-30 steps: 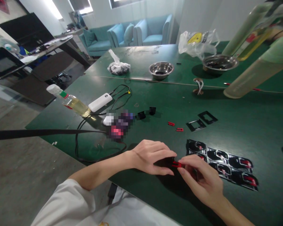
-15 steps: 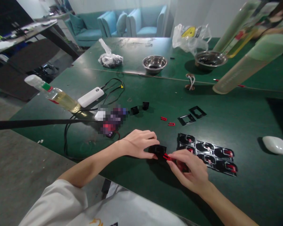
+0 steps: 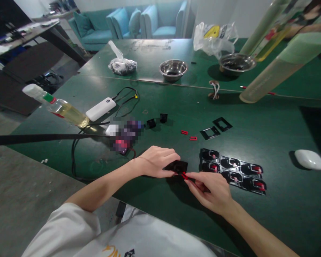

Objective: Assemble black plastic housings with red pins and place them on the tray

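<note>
The left hand (image 3: 155, 161) had its thumb and fingers around a black piece (image 3: 182, 166), pinching it between them. The right hand (image 3: 213, 190) pinched a little red clip (image 3: 185, 176) between its thumb and fingertips. The clip's open end was right at the black piece, but I could not tell if it had gone in. Just past the fingers, two more red clips (image 3: 193, 138) lay on the green table (image 3: 149, 196). Two flat black frames (image 3: 222, 124) were a bit farther off, to the right of those clips. Near the right fingers, on their right side, sat two rows of black parts (image 3: 234, 170) with red bits in them. Two small black blocks (image 3: 163, 117) stood past the left fingers, and a blurry phone (image 3: 127, 137) lay to the left of the blocks. A white mouse (image 3: 309, 159) was well away, to the right of both hands' fingers.
</note>
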`<state>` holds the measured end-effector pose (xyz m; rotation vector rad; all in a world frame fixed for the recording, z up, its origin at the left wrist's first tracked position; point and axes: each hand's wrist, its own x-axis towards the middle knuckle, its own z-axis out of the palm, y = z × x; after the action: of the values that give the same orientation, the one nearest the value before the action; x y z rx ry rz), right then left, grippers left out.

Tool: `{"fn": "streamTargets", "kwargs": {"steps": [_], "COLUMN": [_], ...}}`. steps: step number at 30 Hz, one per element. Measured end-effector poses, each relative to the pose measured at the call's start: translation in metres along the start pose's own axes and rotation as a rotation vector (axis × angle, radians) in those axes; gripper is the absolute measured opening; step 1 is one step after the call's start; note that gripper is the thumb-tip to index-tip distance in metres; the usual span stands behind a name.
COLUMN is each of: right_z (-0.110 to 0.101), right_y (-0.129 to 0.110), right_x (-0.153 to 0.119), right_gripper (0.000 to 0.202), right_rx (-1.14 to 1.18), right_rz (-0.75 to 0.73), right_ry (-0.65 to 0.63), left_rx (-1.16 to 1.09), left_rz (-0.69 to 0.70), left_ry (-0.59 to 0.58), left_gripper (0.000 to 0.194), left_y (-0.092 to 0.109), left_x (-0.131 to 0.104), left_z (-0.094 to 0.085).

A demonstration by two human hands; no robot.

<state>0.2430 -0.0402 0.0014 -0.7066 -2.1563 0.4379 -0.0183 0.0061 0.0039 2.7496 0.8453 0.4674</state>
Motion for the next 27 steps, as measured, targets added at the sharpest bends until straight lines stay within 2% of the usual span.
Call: {"fn": "streamTargets", "kwargs": {"steps": [8,18,27], "right_z": [0.0022,0.0021,0.0008], "right_y": [0.0021,0.0016,-0.0002], "right_x": [-0.0003,-0.0009,0.0019], "right_gripper": [0.014,0.013,0.012], "right_rx": [0.013,0.017,-0.007], "right_rz": [-0.009,-0.019,-0.032], "right_ry": [-0.013,-0.013,-0.019], "left_rx": [0.083,0.120,0.138], "left_rz": [0.025,0.050,0.059], "left_ry": [-0.008,0.037,0.019], "left_gripper": [0.036,0.039,0.041], "left_y": [0.0029,0.0029,0.0030], "left_x": [-0.0004,-0.0012,-0.0018], "left_z": [0.0006,0.0019,0.0013]}}
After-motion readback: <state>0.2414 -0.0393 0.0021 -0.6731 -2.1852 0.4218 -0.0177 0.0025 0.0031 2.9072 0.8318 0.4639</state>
